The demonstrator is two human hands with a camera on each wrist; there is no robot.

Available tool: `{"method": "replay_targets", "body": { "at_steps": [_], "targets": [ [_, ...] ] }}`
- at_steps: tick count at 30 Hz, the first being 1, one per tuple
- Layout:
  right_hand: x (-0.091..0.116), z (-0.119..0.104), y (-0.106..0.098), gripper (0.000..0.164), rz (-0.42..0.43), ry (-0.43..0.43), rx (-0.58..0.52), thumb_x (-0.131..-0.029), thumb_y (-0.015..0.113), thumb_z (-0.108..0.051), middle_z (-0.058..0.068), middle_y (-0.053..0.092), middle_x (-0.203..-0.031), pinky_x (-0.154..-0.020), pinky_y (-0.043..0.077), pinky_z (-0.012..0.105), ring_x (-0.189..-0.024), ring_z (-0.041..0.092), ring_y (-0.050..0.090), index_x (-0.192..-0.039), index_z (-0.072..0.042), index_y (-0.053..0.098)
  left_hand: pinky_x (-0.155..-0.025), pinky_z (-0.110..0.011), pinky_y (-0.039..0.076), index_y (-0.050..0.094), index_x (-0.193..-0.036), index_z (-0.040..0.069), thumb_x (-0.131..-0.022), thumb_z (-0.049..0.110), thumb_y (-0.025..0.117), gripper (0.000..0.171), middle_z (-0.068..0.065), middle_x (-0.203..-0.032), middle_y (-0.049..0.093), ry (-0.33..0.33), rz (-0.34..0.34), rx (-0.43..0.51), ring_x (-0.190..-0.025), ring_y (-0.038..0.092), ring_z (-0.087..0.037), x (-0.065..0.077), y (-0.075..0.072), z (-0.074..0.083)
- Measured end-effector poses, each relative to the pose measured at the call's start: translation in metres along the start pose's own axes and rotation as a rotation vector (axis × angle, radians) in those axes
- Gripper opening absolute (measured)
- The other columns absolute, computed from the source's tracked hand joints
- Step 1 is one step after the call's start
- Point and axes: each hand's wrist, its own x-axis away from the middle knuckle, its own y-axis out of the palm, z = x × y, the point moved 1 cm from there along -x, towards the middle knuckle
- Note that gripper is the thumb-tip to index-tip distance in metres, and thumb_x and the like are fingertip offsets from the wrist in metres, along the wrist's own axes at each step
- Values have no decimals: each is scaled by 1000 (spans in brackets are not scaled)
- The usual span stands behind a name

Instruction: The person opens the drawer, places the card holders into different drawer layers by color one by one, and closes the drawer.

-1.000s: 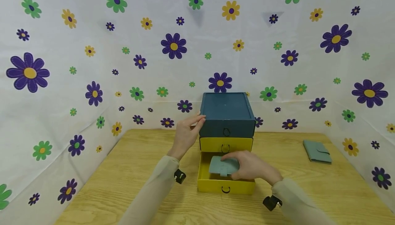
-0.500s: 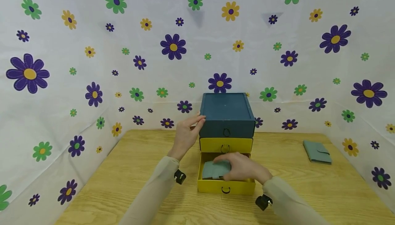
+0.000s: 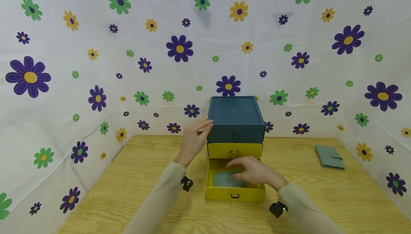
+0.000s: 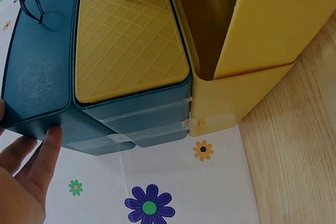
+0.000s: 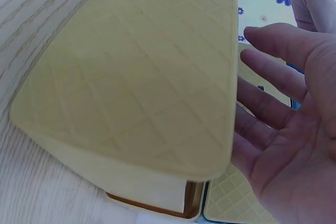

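Observation:
In the head view a stack of drawers has a dark blue top drawer (image 3: 237, 133), a yellow middle drawer (image 3: 235, 150) and a pulled-out yellow bottom drawer (image 3: 234, 194). My left hand (image 3: 193, 137) touches the upper left front corner of the stack; in the left wrist view its fingers (image 4: 46, 153) lie against the blue side. Inside the bottom drawer lies a grey-green wallet (image 3: 224, 179). Above its right part is my right hand (image 3: 255, 171), fingers spread and loosely bent, holding nothing. In the right wrist view the drawer front (image 5: 131, 87) hides the wallet.
Another grey-green wallet (image 3: 330, 157) with a strap lies at the right of the wooden table (image 3: 144, 191). A flowered white cloth (image 3: 144, 48) stands behind and at both sides. Black loop handles (image 3: 235, 196) hang on the drawer fronts.
My right hand moved the wallet left and lowered it, then let it go onto the drawer's floor. The hand has drawn slightly back right. My left hand stays at the corner.

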Motion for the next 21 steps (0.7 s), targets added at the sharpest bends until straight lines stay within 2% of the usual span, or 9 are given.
{"method": "replay_targets", "body": {
  "at_steps": [8, 15, 21],
  "targets": [
    [7, 3, -3, 31, 49, 25, 2, -93, 66, -17, 5, 69, -122, -96, 54, 45, -109, 21, 65, -123, -9, 68, -79, -27, 60, 73, -119, 13, -97, 25, 63, 27, -12, -134, 62, -16, -8, 6, -118, 65, -23, 0, 1, -1],
    [13, 8, -10, 29, 110, 28, -3, -95, 65, -17, 8, 71, -118, -92, 56, 44, -105, 21, 67, -121, -7, 69, -78, -26, 60, 73, -118, 13, -97, 23, 63, 26, -11, -135, 62, -16, -4, 22, -117, 65, -22, 0, 0, -1],
    [18, 12, -13, 25, 166, 28, 22, -95, 64, -18, 6, 72, -114, -90, 57, 40, -101, 18, 67, -117, -10, 70, -80, -27, 59, 72, -119, 13, -97, 24, 62, 27, -10, -135, 61, -23, -10, 9, -116, 65, -22, 0, 2, -1]
  ]
}}
